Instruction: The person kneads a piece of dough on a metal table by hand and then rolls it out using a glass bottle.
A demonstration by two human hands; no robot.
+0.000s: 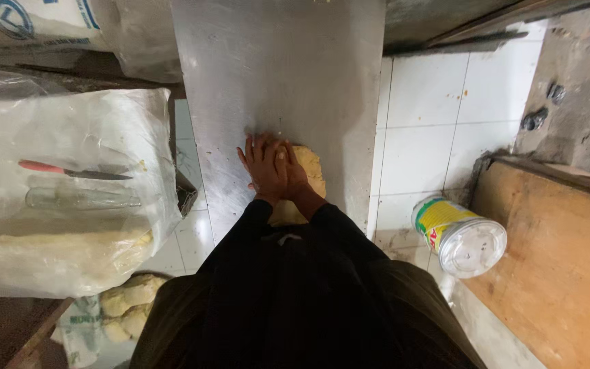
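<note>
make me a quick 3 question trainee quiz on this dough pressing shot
1. True or false: the hands are stacked one over the other on the dough.
2. What does the dough lie on? A) wooden board B) metal sheet C) white tiles
3. What colour is the handle of the knife on the plastic bag?

Key
1. True: the left hand and right hand overlap, pressing down.
2. B, the metal sheet.
3. Red; the knife lies on the plastic bag.
</note>
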